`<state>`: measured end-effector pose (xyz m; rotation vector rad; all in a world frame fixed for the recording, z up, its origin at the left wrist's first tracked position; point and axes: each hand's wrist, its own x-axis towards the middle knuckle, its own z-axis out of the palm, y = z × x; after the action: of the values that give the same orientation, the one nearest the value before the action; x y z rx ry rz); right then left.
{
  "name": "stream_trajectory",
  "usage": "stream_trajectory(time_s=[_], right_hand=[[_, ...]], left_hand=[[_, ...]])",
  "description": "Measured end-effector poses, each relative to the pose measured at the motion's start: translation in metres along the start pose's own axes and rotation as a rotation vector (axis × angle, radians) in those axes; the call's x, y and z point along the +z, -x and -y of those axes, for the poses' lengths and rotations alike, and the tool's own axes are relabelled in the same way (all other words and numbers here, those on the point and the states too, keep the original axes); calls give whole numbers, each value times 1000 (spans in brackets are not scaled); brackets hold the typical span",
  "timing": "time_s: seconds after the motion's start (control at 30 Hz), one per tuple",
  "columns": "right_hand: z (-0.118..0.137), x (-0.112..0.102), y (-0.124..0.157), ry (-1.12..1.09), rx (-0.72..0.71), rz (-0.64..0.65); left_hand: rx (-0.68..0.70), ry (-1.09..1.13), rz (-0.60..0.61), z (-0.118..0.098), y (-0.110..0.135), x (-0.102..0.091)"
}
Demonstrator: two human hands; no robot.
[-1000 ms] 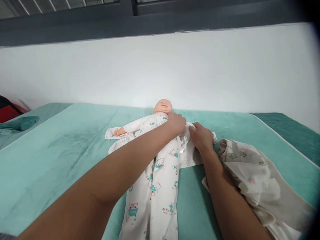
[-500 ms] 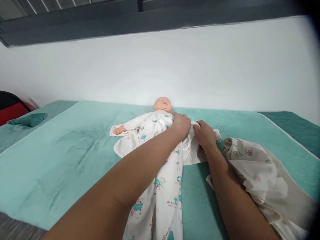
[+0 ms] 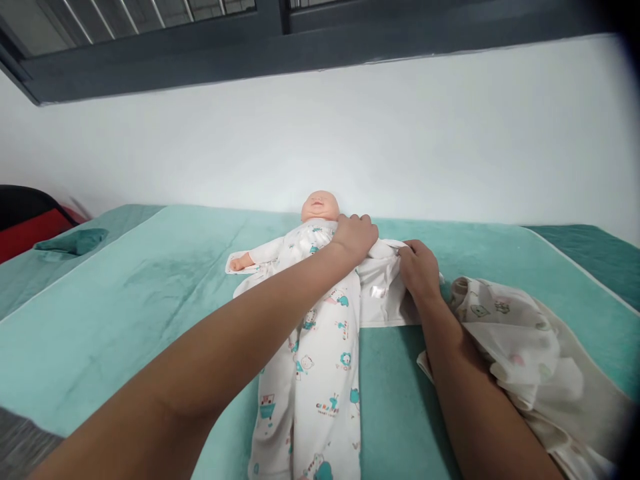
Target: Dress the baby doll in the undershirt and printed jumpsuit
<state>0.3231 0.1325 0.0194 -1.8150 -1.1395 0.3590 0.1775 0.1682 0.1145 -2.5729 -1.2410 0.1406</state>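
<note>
A baby doll [image 3: 320, 206] lies on its back, head toward the wall, in white baby pants [image 3: 327, 373] printed with teal and red figures. An open white shirt [image 3: 383, 300] spreads out under it at both sides. My left hand [image 3: 356, 235] is closed over the doll's shoulder on the right side, its fingertips partly hidden. My right hand [image 3: 421, 267] pinches the white sleeve along the doll's arm on that side; the doll's hand there is hidden. On the left, the doll's other arm [image 3: 267, 250] lies stretched out, sleeved, with its bare hand [image 3: 241, 261] showing.
A crumpled heap of pale printed baby clothes [image 3: 520, 340] lies by my right forearm. The teal cover [image 3: 150, 287] reaches the white wall [image 3: 300, 140]. At the far left are a red and black object [image 3: 35, 223] and a folded teal cloth [image 3: 73, 241].
My right hand has moved slightly right, away from my left hand, along the sleeve. My left hand has shifted up a little at the shoulder. The camera view has tilted slightly.
</note>
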Motion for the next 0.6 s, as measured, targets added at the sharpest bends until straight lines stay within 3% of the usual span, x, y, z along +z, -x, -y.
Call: stream_trajectory(time_s=[0.23, 0.5, 0.6], right_hand=[[-8, 1, -6, -112, 89, -38], [-9, 1, -5, -643, 300, -124], [-11, 0, -6, -749, 333, -163]], left_hand=[[-38, 27, -22, 17, 4, -4], [-54, -5, -11, 27, 15, -6], [-51, -32, -11, 30, 16, -5]])
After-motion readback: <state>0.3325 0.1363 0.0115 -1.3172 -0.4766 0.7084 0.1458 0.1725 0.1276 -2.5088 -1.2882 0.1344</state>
